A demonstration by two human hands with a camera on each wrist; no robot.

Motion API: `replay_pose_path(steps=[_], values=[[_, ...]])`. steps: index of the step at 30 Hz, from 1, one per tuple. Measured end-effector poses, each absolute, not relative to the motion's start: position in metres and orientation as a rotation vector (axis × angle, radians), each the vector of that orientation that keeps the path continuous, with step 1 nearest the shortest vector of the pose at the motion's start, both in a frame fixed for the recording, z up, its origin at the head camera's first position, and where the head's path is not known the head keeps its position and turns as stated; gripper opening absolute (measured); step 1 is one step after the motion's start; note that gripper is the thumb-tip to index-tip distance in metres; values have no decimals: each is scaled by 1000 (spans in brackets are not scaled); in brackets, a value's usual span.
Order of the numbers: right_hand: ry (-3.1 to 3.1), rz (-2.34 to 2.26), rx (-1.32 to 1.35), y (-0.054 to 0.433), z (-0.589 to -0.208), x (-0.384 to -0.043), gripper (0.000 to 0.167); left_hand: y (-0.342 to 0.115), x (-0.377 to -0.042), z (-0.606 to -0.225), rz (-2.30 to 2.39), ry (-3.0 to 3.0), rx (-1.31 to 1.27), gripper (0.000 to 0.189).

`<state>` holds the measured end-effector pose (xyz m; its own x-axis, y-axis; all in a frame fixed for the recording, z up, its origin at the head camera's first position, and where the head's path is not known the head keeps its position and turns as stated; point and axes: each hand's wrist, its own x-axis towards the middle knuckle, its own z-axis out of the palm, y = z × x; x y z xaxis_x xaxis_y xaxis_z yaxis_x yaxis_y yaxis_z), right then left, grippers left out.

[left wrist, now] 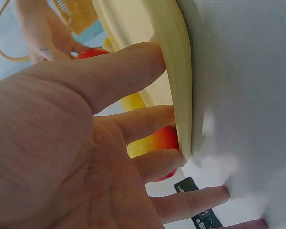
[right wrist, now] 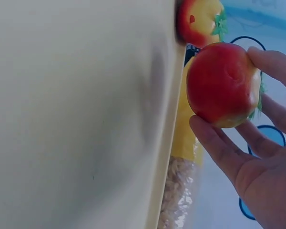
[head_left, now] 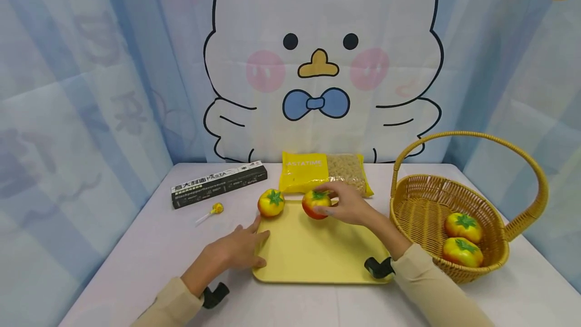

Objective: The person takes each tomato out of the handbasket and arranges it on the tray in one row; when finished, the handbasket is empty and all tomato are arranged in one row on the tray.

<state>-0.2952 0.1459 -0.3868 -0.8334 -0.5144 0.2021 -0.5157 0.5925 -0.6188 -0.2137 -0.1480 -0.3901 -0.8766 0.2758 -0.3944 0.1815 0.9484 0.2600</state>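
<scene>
My right hand [head_left: 347,203] pinches a red-and-yellow toy tomato [right wrist: 223,83] with a green leaf top, held above the far part of the yellow tray [head_left: 317,261]. A gap shows between that tomato and the tray in the right wrist view. My left hand [head_left: 238,249] lies at the tray's left edge with fingers spread and fairly straight; its thumb and some fingertips touch the rim, while other fingertips rest on the table. Another toy tomato [head_left: 271,203] sits in the tray's far left corner, just beyond the left fingertips.
A wicker basket [head_left: 419,216] with a tall handle stands at the right, holding two toy tomatoes [head_left: 463,252]. Behind the tray lies a yellow pasta bag [head_left: 304,171]. A black-and-white pasta box [head_left: 220,185] and a lollipop [head_left: 217,208] lie at the left.
</scene>
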Motion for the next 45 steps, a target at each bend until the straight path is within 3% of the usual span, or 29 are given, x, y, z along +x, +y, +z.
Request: replay_pose_path(steps=[45], values=[[-2783,1264,788,101,-413,-315,50,-149,-215,-393,278,2661,332,72]])
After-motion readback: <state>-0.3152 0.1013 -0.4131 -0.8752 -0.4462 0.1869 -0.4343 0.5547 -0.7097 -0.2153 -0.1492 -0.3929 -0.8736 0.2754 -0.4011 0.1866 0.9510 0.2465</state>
